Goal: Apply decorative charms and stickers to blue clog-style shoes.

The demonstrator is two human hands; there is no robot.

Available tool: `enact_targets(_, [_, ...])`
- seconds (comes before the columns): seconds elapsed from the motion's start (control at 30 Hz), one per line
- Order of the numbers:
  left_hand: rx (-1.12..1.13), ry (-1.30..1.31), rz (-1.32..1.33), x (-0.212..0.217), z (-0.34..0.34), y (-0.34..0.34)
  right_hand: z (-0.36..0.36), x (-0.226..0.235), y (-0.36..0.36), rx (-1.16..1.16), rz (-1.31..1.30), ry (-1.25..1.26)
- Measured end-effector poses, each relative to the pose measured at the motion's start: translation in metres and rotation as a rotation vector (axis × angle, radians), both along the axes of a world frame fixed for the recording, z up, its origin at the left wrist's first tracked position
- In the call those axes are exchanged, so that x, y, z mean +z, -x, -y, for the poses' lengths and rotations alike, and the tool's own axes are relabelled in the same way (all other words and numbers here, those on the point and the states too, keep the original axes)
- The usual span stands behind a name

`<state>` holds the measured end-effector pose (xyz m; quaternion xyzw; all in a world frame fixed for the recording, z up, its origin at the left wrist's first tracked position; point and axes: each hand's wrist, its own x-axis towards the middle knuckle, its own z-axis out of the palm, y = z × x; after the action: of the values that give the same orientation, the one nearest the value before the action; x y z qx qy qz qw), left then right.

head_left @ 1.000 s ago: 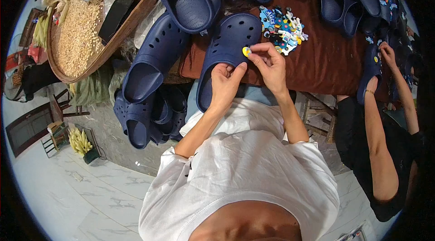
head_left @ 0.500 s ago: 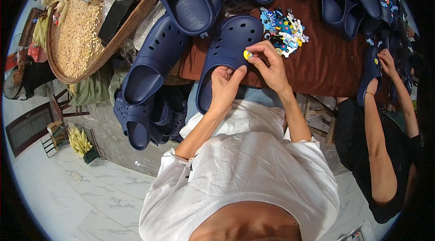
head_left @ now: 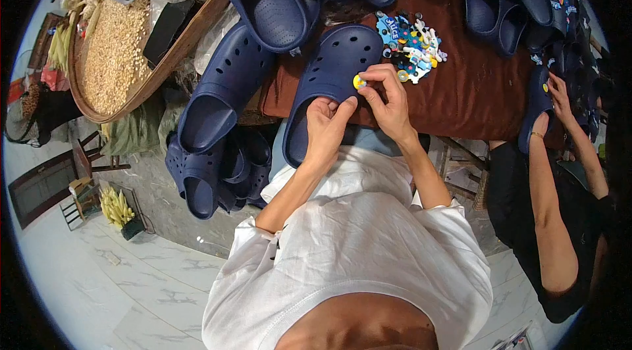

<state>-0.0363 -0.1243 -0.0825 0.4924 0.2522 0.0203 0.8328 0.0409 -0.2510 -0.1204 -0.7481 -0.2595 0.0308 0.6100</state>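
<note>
Navy, smooth and foam-like, the round-toed clog [head_left: 342, 54], pierced with holes, sits in the left hand [head_left: 327, 129], its fingers curled inside the opening, thumb outside. The right hand [head_left: 390, 106] pinches a round yellow charm [head_left: 359, 81] at the clog's side; contact is hard to judge. Beyond those fingertips, small colourful charms [head_left: 421, 50] heap on brown cloth [head_left: 464, 90].

Logged a likely home workroom from marbled floor tiles [head_left: 164, 291], corn kernels [head_left: 113, 54] and many navy clogs [head_left: 227, 77].
</note>
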Motion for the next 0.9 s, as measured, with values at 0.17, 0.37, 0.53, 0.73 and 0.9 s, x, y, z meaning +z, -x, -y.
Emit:
enact_targets(0.17, [-0.007,-0.024,0.033,-0.001,0.0,0.0,0.0,0.007,-0.004,0.048,-0.005,0.002])
enact_targets(0.37, [-0.126,-0.101,0.002,-0.008,-0.01,0.003,0.005,0.015,-0.015,0.158,0.167,0.138])
enact_targets(0.53, [-0.089,-0.094,0.029,0.001,-0.004,0.001,0.01,0.018,-0.02,0.209,0.052,0.075])
enact_targets(0.73, [-0.087,-0.147,0.017,0.003,-0.004,0.001,0.009,0.022,-0.02,0.229,-0.005,0.114])
enact_targets(0.9, [-0.113,-0.128,0.03,-0.001,-0.006,0.001,0.005,0.018,-0.019,0.186,0.15,0.135])
